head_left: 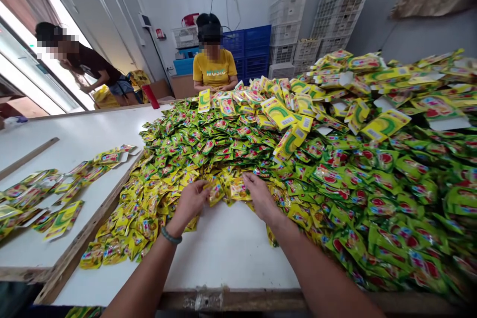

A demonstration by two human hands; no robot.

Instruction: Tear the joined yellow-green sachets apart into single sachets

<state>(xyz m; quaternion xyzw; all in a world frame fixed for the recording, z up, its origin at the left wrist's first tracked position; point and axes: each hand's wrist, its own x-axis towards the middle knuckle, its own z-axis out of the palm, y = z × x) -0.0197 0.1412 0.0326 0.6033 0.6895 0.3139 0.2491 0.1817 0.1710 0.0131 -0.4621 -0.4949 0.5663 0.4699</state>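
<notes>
A big heap of small yellow and green sachets (231, 144) covers the white table (223, 253). My left hand (192, 199) reaches into its near edge, fingers curled on a yellow sachet (216, 192). Just to the right, my right hand (259, 195) lies on the pile, its fingers bent over another yellow sachet (238, 190). A beaded bracelet (170, 236) sits on my left wrist. Both forearms come in from the bottom edge.
Flattened yellow cartons (283, 114) lie on top of the heap, with more at the far right. A second white board (55, 198) on the left holds several flat cartons. A person in a yellow shirt (215, 67) sits across; another person (89, 67) bends at far left. Crates (253, 44) are stacked behind.
</notes>
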